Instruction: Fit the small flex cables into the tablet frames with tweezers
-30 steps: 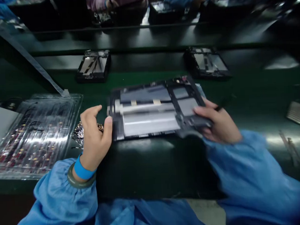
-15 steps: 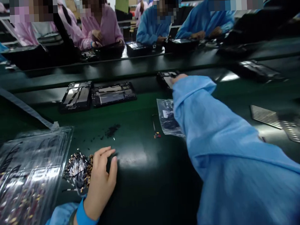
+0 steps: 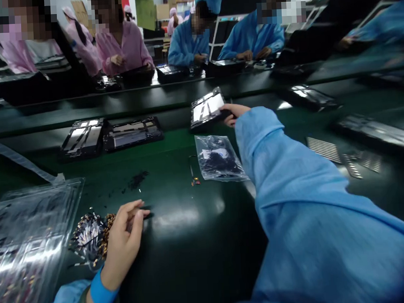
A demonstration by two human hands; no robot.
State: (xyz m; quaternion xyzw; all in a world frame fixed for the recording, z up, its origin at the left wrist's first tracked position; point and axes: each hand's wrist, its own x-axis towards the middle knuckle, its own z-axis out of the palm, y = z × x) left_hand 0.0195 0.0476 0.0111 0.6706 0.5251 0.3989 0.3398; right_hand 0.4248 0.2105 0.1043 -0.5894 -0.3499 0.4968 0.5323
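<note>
My right hand (image 3: 233, 112) grips the right edge of an opened tablet (image 3: 207, 107), its silvery inside facing up and its body tilted above the bench's back part. Under that arm lies a clear plastic bag (image 3: 219, 157) with small black pieces in it. My left hand (image 3: 125, 233), a blue band on its wrist, rests on the bench with fingers loosely bent and nothing visible in them. Beside it is a heap of small cables (image 3: 90, 237) with gold-coloured ends. A single thin flex cable (image 3: 193, 175) lies left of the bag.
Two more opened tablets (image 3: 82, 138) lie side by side at back left. Stacked clear trays (image 3: 31, 239) holding parts fill the left. Tiny black pieces (image 3: 138, 179) are scattered mid-bench. Strips of metal parts (image 3: 323, 149) and another device (image 3: 311, 96) sit right. Co-workers (image 3: 189, 45) sit opposite.
My right hand has lifted the tablet off the bench's back part and tilted it. The left hand's fingers have drawn closer together. The whole view has shifted somewhat to the right.
</note>
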